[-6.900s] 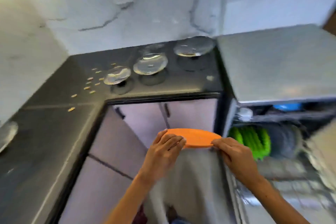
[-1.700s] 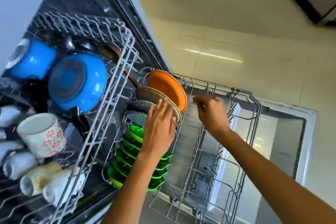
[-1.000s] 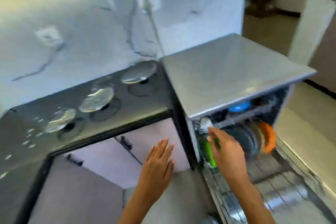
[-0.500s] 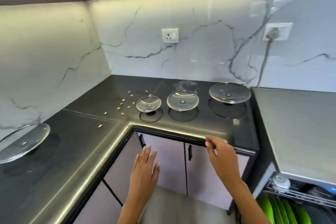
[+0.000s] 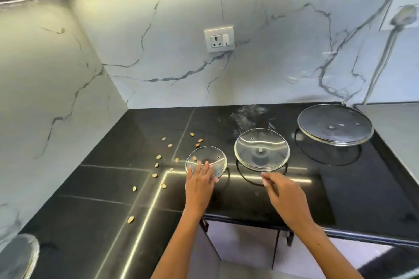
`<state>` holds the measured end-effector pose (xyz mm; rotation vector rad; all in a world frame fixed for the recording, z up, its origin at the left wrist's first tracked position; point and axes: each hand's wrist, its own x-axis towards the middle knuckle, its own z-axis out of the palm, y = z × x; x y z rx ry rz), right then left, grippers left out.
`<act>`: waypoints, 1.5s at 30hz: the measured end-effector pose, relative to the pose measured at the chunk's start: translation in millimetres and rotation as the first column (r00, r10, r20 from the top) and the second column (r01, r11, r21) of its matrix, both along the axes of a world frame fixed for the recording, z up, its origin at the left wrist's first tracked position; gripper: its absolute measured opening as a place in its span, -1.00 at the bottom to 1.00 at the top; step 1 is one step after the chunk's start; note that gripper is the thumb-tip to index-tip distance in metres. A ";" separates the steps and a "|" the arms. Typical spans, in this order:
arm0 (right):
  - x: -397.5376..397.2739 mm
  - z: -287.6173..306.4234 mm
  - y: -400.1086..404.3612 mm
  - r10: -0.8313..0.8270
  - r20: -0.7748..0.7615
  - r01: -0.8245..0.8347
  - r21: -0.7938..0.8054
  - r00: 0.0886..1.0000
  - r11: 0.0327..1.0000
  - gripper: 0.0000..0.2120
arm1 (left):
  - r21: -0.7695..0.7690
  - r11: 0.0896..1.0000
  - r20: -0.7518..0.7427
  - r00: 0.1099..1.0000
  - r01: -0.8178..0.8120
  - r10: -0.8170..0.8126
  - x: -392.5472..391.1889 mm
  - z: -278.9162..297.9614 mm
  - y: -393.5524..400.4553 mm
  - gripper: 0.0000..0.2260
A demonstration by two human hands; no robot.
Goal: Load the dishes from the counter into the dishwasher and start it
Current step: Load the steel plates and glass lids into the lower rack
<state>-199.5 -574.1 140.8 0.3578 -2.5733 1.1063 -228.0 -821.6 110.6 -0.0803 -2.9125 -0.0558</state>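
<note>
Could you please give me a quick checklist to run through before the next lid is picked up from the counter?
1. Left hand reaches the small glass lid: ok, fingers overlap its near edge.
2. Firm grip on that lid: not ok, fingers straight.
3. Right hand free: ok, holds nothing.
4. Middle lid and large lid apart from the small one: ok.
5. Scattered seeds under the lid: cannot tell.

bare counter [image 5: 283,199] — lids [image 5: 261,149] behind

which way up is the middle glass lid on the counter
Upside down: the middle glass lid rests on its knob, rim raised off the black counter, concave side up.
</note>
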 end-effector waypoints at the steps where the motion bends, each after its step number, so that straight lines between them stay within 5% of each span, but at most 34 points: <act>1: -3.1 -2.6 -2.2 -0.008 0.010 0.008 0.006 1.000 1.000 -0.82 | -0.034 0.999 0.048 0.998 0.032 -0.031 -7.0 -5.5 -6.9 -0.55; 15: 69.0 -18.7 69.3 -0.009 -0.016 0.009 -0.006 1.000 1.000 -0.78 | 0.032 0.944 -0.179 0.931 0.327 -0.317 88.9 16.1 19.8 -0.90; 22: 182.0 -11.7 156.3 -0.049 -0.088 0.059 0.114 0.995 0.992 -0.70 | 0.042 0.805 -0.203 0.794 0.592 -0.573 178.2 43.0 149.5 -0.82; 27: 283.5 -32.5 245.4 -0.164 -0.018 0.165 0.159 0.986 0.974 -0.63 | 0.122 0.608 -0.143 0.620 0.784 -0.771 223.5 31.4 269.2 -0.75; 35: 410.7 -92.6 374.5 -0.475 -0.035 0.471 0.219 0.879 0.855 -0.68 | 0.314 0.239 0.068 0.229 0.919 -0.971 273.4 -32.1 454.3 -0.78; 38: 430.8 -133.7 406.4 -0.555 0.028 0.532 0.251 0.831 0.809 -0.71 | 0.354 0.175 0.150 0.129 0.919 -0.980 279.9 -72.5 509.0 -0.85; 42: 437.5 -207.2 432.9 -0.661 0.141 0.609 0.288 0.737 0.739 -0.88 | 0.401 0.152 0.209 0.071 0.903 -0.975 273.1 -150.2 564.0 -0.79; 45: 429.8 -280.0 453.5 -0.760 0.208 0.719 0.246 0.616 0.650 -0.87 | 0.347 0.230 0.232 0.155 0.909 -0.960 254.9 -224.4 585.3 -0.52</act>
